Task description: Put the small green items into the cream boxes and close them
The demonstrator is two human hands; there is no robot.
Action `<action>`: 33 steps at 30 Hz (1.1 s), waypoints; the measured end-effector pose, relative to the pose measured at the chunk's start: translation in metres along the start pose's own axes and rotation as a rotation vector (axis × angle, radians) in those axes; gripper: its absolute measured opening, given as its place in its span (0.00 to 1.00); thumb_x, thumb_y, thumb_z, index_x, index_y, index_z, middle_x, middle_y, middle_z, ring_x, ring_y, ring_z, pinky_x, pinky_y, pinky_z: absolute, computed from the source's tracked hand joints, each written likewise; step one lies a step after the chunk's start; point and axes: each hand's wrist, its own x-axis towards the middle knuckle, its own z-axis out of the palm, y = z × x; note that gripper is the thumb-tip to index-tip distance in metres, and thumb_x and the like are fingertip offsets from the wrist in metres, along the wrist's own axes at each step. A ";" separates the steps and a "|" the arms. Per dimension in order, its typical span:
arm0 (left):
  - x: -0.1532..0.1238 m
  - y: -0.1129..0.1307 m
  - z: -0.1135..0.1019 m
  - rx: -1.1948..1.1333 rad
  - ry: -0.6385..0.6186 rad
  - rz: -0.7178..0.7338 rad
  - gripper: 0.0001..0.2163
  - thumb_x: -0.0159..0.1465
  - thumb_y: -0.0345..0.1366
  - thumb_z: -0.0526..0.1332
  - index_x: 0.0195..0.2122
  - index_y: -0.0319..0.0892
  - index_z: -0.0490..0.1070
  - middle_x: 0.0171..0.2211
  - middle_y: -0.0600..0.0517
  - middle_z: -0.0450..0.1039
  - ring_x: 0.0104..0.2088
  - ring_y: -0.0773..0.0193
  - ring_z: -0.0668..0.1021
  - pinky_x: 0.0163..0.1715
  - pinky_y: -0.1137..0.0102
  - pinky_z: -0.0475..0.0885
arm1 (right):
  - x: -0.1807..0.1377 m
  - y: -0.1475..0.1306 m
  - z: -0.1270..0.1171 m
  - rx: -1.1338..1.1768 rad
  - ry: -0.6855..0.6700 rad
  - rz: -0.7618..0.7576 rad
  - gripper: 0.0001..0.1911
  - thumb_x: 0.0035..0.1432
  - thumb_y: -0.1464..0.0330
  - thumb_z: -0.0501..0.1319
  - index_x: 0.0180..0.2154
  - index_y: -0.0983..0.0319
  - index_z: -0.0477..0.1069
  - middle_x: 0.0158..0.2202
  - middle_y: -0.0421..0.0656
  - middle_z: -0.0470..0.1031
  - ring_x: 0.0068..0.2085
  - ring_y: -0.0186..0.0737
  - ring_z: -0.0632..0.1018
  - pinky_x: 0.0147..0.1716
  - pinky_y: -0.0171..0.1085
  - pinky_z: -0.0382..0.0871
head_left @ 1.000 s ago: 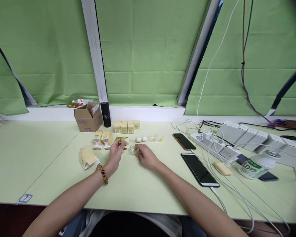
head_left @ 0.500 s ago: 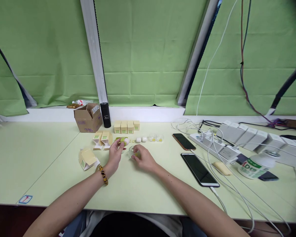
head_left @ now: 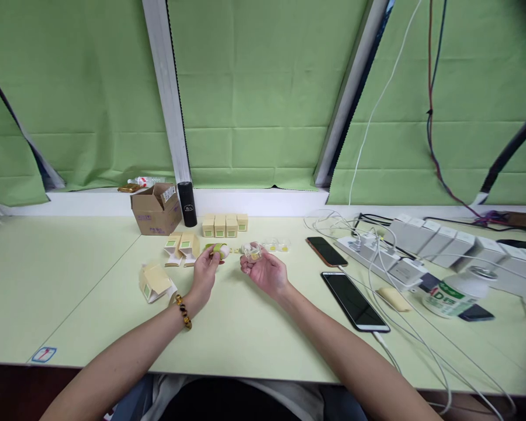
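My left hand (head_left: 205,272) pinches a small green and white rounded case (head_left: 220,250) just above the pale green table (head_left: 245,327). Raised palm-up to its right, my right hand (head_left: 265,270) holds a small clear plastic piece (head_left: 253,252) with a yellow bit inside at its fingertips. Behind the hands lie small white pieces and clear yellow-tinted pieces (head_left: 277,246) in a row. Left of my left hand stand two opened cream boxes (head_left: 182,247), and another opened box (head_left: 155,282) lies nearer me.
A row of closed cream boxes (head_left: 225,225), a brown carton (head_left: 156,209) and a black cylinder (head_left: 187,203) stand at the back. To the right lie two phones (head_left: 354,301), a power strip (head_left: 377,252) with tangled cables, white adapters and a white jar (head_left: 452,295).
My right hand has lifted the clear piece off the table and turned palm-up, moving back and right. My left hand has stayed put with the green and white case.
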 end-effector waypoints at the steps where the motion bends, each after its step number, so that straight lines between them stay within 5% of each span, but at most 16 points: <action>1: 0.000 0.000 0.000 -0.001 0.001 -0.001 0.22 0.64 0.52 0.67 0.52 0.42 0.75 0.51 0.44 0.77 0.51 0.55 0.78 0.50 0.61 0.74 | 0.000 -0.001 -0.002 0.014 0.001 -0.002 0.17 0.57 0.60 0.63 0.47 0.54 0.65 0.39 0.44 0.78 0.38 0.45 0.79 0.35 0.41 0.69; 10: -0.003 0.000 -0.002 -0.002 -0.008 0.074 0.25 0.64 0.48 0.68 0.59 0.43 0.71 0.56 0.43 0.76 0.55 0.55 0.77 0.58 0.60 0.71 | -0.002 -0.002 -0.008 -0.279 -0.025 -0.016 0.26 0.52 0.63 0.68 0.53 0.57 0.71 0.48 0.48 0.79 0.43 0.47 0.80 0.39 0.44 0.74; 15: -0.006 0.001 -0.002 0.029 -0.063 0.161 0.24 0.67 0.46 0.67 0.61 0.44 0.69 0.59 0.42 0.72 0.58 0.53 0.76 0.59 0.59 0.71 | 0.001 0.012 -0.012 -0.677 0.086 -0.194 0.28 0.42 0.67 0.74 0.47 0.56 0.71 0.49 0.45 0.74 0.47 0.47 0.77 0.35 0.40 0.76; 22: -0.007 0.005 0.000 0.072 -0.136 0.258 0.21 0.68 0.44 0.66 0.60 0.44 0.71 0.59 0.42 0.70 0.62 0.52 0.73 0.63 0.58 0.68 | -0.006 0.020 -0.004 -1.230 0.092 -0.441 0.25 0.51 0.73 0.66 0.51 0.54 0.70 0.54 0.46 0.69 0.50 0.45 0.74 0.41 0.43 0.78; 33: -0.010 0.007 0.001 0.180 -0.241 0.342 0.19 0.71 0.42 0.62 0.62 0.48 0.71 0.61 0.42 0.67 0.65 0.50 0.69 0.67 0.53 0.63 | -0.009 0.021 -0.001 -1.208 0.024 -0.516 0.23 0.57 0.69 0.66 0.54 0.55 0.69 0.53 0.48 0.70 0.49 0.46 0.76 0.41 0.42 0.78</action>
